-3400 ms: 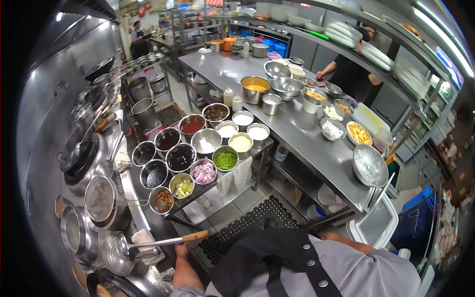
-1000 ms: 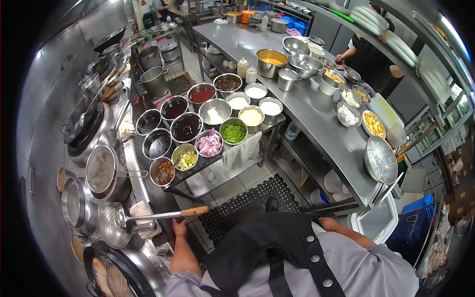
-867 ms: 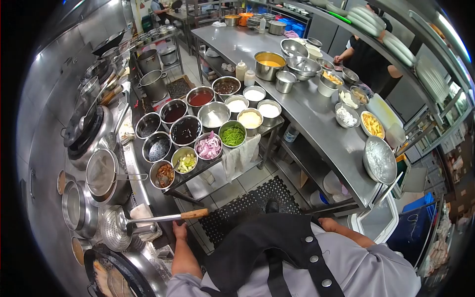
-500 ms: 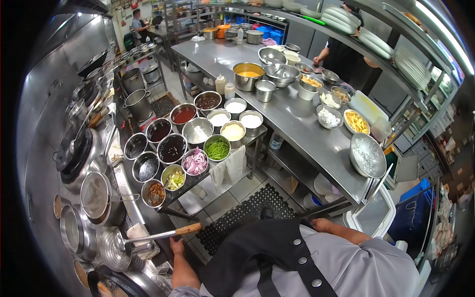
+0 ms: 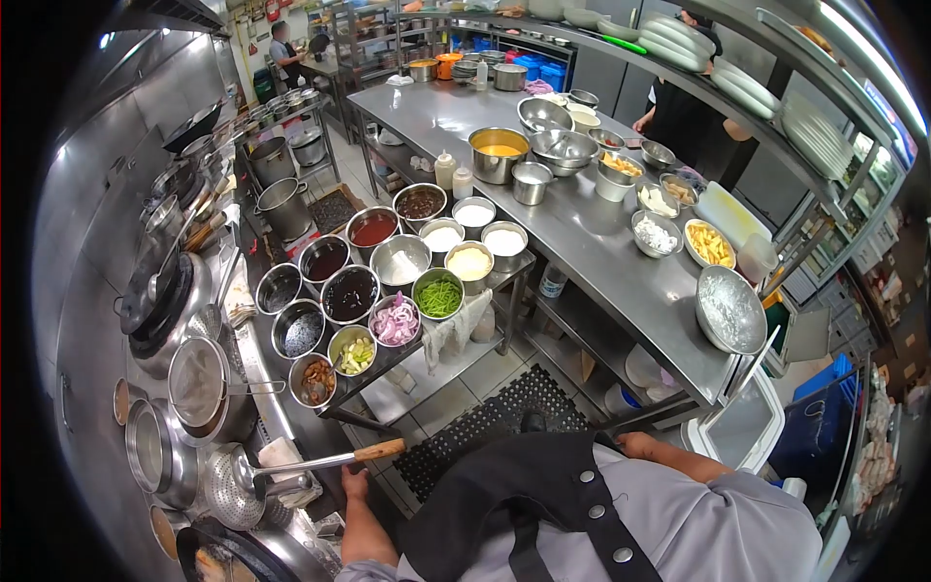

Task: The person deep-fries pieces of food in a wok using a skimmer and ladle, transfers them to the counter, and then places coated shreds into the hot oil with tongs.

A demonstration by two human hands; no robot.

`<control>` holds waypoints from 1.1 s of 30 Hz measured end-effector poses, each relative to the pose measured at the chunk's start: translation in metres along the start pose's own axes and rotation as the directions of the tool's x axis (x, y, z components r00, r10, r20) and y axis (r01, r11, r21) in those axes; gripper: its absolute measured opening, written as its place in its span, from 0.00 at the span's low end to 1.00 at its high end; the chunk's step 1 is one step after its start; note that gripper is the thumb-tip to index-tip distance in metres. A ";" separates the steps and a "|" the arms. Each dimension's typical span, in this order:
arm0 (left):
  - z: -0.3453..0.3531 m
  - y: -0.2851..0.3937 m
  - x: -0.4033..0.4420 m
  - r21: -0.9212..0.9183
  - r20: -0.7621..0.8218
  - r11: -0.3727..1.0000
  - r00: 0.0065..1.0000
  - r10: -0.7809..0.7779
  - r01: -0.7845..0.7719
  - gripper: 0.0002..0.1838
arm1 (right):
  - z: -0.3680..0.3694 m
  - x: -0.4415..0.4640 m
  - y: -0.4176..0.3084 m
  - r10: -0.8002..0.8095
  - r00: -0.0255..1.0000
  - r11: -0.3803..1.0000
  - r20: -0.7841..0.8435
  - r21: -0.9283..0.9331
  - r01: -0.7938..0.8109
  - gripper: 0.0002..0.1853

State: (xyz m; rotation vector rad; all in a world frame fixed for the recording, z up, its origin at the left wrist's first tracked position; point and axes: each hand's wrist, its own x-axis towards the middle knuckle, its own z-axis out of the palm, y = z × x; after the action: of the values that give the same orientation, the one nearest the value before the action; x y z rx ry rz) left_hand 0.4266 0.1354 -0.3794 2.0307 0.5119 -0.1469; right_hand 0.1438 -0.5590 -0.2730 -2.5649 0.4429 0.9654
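My left hand (image 5: pixel 355 481) rests at the edge of the stove counter, just below the wooden handle of a ladle (image 5: pixel 320 464); its fingers are mostly hidden. My right hand (image 5: pixel 635 445) is by the near edge of the steel table (image 5: pixel 621 291), its fingertips hidden beside my apron. The ladle lies over a perforated strainer (image 5: pixel 233 485) and a folded cloth (image 5: pixel 281 454). Ahead of my left hand are metal pots of sauces, powders, sliced onion (image 5: pixel 395 321), green beans (image 5: pixel 437 298) and chopped pieces (image 5: pixel 354 355).
A wok (image 5: pixel 228 558) with food sits at the lower left, near a mesh sieve (image 5: pixel 198 382). The steel table bears bowls and a yellow-filled pot (image 5: pixel 499 155). A co-worker (image 5: pixel 679 112) stands behind it; another person (image 5: pixel 284 56) is far back. A black mat (image 5: pixel 485 427) covers the floor.
The camera view has tilted and shifted, so the pots and table appear displaced in the picture. Both of my hands stay at the counter edge and table edge.
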 end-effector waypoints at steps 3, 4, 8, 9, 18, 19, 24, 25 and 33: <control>-0.001 -0.003 0.002 -0.040 0.021 0.998 0.998 0.054 -0.053 0.38 | -0.004 -0.003 -0.004 -0.032 0.999 0.999 -0.003 0.004 0.032 0.29; 0.000 -0.003 0.001 -0.007 0.020 1.000 1.000 0.020 -0.019 0.40 | -0.004 -0.003 -0.004 -0.032 0.999 0.999 -0.014 -0.008 0.032 0.29; 0.004 -0.005 -0.002 0.089 0.006 0.996 1.000 0.003 -0.003 0.47 | -0.003 -0.004 -0.005 -0.048 0.997 0.998 -0.055 -0.032 0.046 0.23; 0.005 -0.004 -0.004 0.086 0.005 0.996 1.000 0.001 -0.001 0.47 | -0.003 -0.004 -0.005 -0.048 0.997 0.998 -0.054 -0.035 0.046 0.23; 0.012 0.037 -0.041 0.290 -0.105 0.950 0.991 -0.084 0.111 0.49 | 0.001 0.004 0.003 -0.007 1.000 0.999 -0.029 -0.035 0.006 0.27; 0.014 0.037 -0.042 0.323 -0.123 0.939 0.989 -0.083 0.119 0.49 | 0.001 0.005 0.004 -0.012 0.999 1.000 -0.030 -0.024 0.012 0.27; 0.020 0.026 -0.044 0.411 -0.145 0.909 0.989 -0.012 0.071 0.48 | 0.000 0.007 0.005 -0.063 0.997 0.997 -0.039 -0.036 0.062 0.26; 0.020 0.028 -0.042 0.396 -0.162 0.915 0.987 -0.005 0.069 0.47 | -0.002 0.004 0.002 -0.067 0.997 0.998 -0.044 -0.024 0.065 0.25; 0.008 0.020 -0.020 0.314 -0.114 0.944 0.991 -0.066 0.099 0.45 | -0.009 0.002 0.003 -0.052 0.997 0.999 -0.059 0.014 0.053 0.21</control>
State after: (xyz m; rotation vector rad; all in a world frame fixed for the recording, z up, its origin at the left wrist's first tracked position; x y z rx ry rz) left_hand 0.4182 0.1145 -0.3605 2.3432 0.6734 -0.1871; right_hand 0.1495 -0.5664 -0.2687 -2.5834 0.3952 0.8670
